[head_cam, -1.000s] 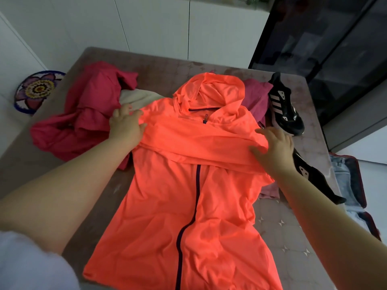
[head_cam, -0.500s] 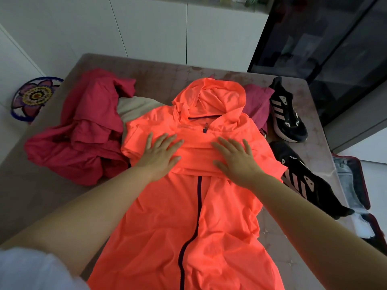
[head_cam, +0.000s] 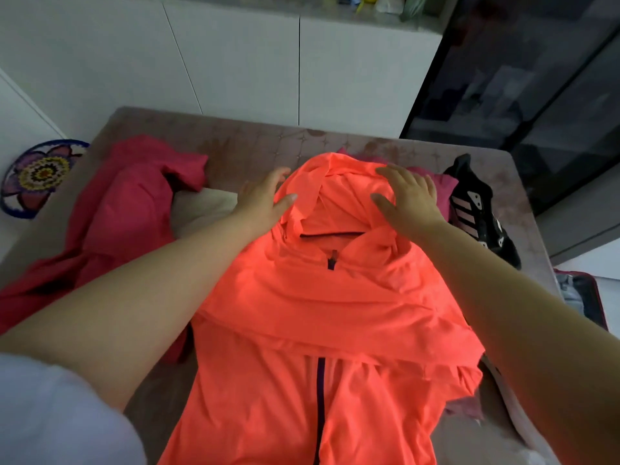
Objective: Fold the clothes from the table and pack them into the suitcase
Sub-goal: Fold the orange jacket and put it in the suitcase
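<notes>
A bright orange hooded jacket (head_cam: pixel 322 303) lies front-up on the table (head_cam: pixel 255 142), its dark zip running down the middle and both sleeves folded across the chest. My left hand (head_cam: pixel 263 199) rests with straight fingers against the left side of the hood. Flat on the hood's right side lies my right hand (head_cam: pixel 407 196), fingers spread. A crumpled red garment (head_cam: pixel 124 216) lies to the left, with a cream cloth (head_cam: pixel 201 209) beside it. A magenta garment (head_cam: pixel 439 186) peeks out behind the hood. The open suitcase (head_cam: pixel 580 297) shows at the right edge, below table level.
A black trainer with pale stripes (head_cam: pixel 479 213) lies on the table right of the hood. White cabinets (head_cam: pixel 235 62) stand behind the table and a dark glass unit (head_cam: pixel 536 95) at the back right. A round patterned mat (head_cam: pixel 37 176) lies on the floor left.
Both hands moved from the folded sleeves on the chest up to the hood, one on each side. The view tilted closer over the jacket.
</notes>
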### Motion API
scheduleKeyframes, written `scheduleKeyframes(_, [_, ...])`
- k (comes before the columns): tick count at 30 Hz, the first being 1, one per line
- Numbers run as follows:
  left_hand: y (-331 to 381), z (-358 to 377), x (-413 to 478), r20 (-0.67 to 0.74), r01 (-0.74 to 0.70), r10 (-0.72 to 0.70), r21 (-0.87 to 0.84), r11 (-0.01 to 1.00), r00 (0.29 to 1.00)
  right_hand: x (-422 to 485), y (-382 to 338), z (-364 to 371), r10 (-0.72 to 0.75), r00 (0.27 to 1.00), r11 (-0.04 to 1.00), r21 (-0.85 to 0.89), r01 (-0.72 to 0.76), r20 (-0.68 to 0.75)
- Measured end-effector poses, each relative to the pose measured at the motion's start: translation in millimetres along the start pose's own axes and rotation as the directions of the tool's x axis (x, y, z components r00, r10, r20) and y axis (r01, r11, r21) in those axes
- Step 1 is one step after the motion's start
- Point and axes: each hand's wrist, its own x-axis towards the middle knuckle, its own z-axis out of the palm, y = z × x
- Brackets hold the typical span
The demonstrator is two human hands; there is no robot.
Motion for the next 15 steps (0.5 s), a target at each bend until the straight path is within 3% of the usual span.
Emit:
scheduleKeyframes(4, [-13.3,20.5,29.0,0.079,0.149,-0.138,-0.170,0.974,0.987,33.7,8.0,6.4,0.013,0.999,0.996,-0.088,-0.009,0.049])
scheduleKeyframes(8, [-22.0,37.3,44.3,0.166,0.266,-0.239,-0.166,0.950,0.957,50.3,13.9,18.4,0.021,0.992,0.991,-0.131,-0.004,0.126])
scheduleKeyframes(15, [-32.3,54.8,61.2,0.154,0.432,-0.411,-0.146,0.890,0.899,54.2,6.6,29.9,0.111,0.993,0.994,0.025,-0.110,-0.045])
